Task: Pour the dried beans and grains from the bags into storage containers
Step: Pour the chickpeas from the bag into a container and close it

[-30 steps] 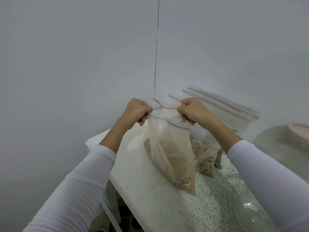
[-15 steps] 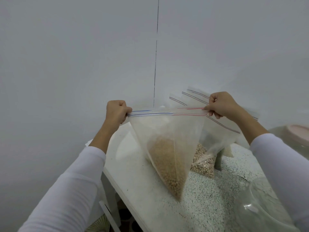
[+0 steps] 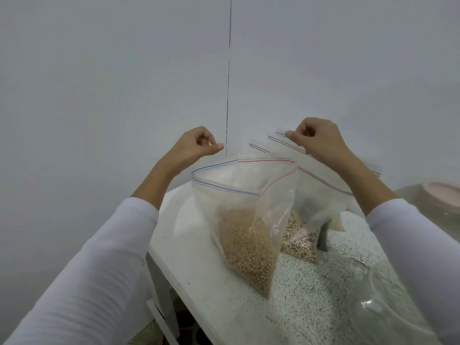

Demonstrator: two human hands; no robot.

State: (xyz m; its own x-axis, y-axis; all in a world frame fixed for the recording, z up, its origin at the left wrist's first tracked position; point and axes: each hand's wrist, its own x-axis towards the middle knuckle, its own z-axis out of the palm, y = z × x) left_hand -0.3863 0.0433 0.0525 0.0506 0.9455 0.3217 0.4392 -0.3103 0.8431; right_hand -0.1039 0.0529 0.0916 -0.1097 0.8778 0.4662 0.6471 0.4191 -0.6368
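A clear zip bag of tan round beans (image 3: 249, 245) stands on the white table (image 3: 189, 235), its mouth gaping with the red and blue zip strips apart. My left hand (image 3: 196, 145) hovers just above the bag's left rim with curled fingers, holding nothing. My right hand (image 3: 316, 140) hovers above the right rim, also curled and apart from this bag. Behind lean a second bag of paler beans (image 3: 298, 237) and a third bag of white grains (image 3: 337, 222). A clear glass container (image 3: 388, 307) sits at the lower right.
A large clear jar with a pink lid (image 3: 440, 195) stands at the right edge. White walls meet in a corner right behind the bags. The table's left edge drops off to shelving below (image 3: 161, 290).
Both hands pulled the bag's zip top apart, then let go of it. The bag now stands on its own with an open mouth, and the hands have risen slightly above it.
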